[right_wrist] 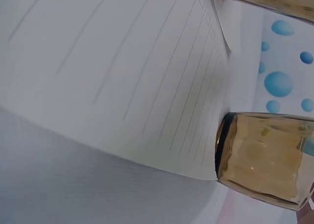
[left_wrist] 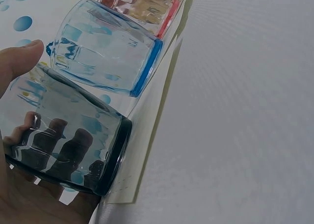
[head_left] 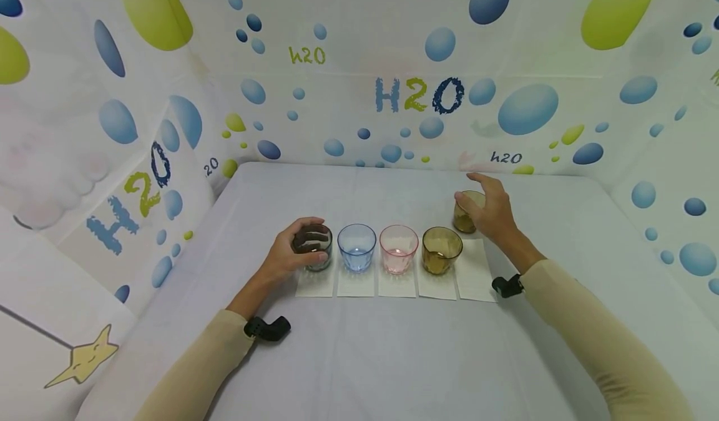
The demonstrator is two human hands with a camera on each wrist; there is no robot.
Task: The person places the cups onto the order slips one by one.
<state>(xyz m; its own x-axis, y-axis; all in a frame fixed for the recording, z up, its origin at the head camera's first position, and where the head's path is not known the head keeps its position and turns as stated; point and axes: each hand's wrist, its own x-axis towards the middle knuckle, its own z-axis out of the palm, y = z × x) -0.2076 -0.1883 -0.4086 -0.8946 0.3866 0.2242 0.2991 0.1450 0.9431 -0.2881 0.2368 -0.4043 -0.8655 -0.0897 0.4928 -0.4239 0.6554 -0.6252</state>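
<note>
My left hand (head_left: 286, 249) curls round a dark grey glass (left_wrist: 68, 130). Its fingers show through the far side, with the thumb towards the front. At the back right, my right hand (head_left: 494, 212) is beside an amber glass (head_left: 465, 221), thumb and index finger spread apart near its rim. This glass stands just behind the rightmost paper slip (head_left: 476, 271). Only a small dark bit of that hand shows in the right wrist view's lower right corner. Between the hands a blue glass (head_left: 356, 249), a pink glass (head_left: 399, 251) and another amber glass (head_left: 442, 252) stand in a row.
Several white paper slips lie side by side under the row of glasses, one of them beneath the blue glass (head_left: 356, 287). The rightmost bears printed lines. A white cloth (head_left: 359, 358) covers the table. Behind it rises a white backdrop (head_left: 348, 115) with blue and green drops.
</note>
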